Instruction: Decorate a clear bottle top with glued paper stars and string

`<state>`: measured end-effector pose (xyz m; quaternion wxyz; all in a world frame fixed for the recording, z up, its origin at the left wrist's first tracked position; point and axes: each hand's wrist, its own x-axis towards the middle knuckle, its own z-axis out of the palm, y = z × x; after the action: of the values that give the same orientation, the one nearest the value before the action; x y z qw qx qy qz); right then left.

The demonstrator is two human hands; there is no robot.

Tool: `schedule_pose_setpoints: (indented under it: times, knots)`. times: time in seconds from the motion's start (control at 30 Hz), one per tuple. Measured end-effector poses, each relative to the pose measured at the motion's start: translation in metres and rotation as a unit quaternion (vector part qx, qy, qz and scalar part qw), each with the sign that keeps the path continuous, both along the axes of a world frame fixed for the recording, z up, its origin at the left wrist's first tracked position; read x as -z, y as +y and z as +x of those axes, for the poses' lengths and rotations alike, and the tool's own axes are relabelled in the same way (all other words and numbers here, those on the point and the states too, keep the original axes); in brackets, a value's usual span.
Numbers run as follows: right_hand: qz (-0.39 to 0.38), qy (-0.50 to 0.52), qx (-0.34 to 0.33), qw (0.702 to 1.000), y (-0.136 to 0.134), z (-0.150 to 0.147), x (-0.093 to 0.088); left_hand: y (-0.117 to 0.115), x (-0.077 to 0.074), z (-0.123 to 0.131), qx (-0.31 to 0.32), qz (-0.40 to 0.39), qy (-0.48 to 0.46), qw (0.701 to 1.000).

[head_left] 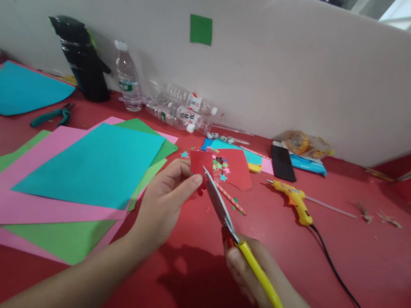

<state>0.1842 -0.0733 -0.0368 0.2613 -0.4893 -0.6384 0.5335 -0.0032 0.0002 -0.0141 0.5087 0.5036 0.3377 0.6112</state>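
Pinched between the thumb and fingers of my left hand (163, 199) is a small piece of red paper (201, 160). My right hand (250, 268) is wrapped round a pair of scissors (222, 211) with yellow handles. Their blades point up and to the left, with the tips at the red paper; whether they touch it I cannot tell. Behind the paper, a larger red sheet (240, 170) lies on the table among small coloured star cutouts (224, 177). A striped paper straw (231, 200) lies just beyond the blades.
Coloured paper sheets (98, 163) lie to the left, near teal-handled pliers (53, 116). A black flask (81, 61) and plastic bottles (127, 79) line the wall. To the right are a phone (283, 162) and a yellow glue gun (294, 197), its cord trailing toward the front edge.
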Motion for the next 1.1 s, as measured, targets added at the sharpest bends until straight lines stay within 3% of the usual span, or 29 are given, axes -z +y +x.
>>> schedule_pose_setpoints:
  times: [0.5,0.77,0.97,1.1]
  knots:
    - [-0.029,0.023,-0.006,0.999,0.002,0.002,-0.001,0.001,-0.004,-0.003,-0.001,0.01,0.002,1.0]
    - [-0.13,0.069,0.022,0.989,-0.001,0.003,0.008,0.006,-0.004,-0.008,0.006,0.028,0.038,0.999]
    - [-0.057,0.075,0.015,0.995,-0.001,-0.002,0.009,0.001,-0.002,-0.003,0.037,0.022,0.063,0.997]
    - [-0.023,0.072,-0.008,0.997,0.001,0.0,0.005,-0.002,-0.003,-0.001,0.034,0.011,0.011,0.999]
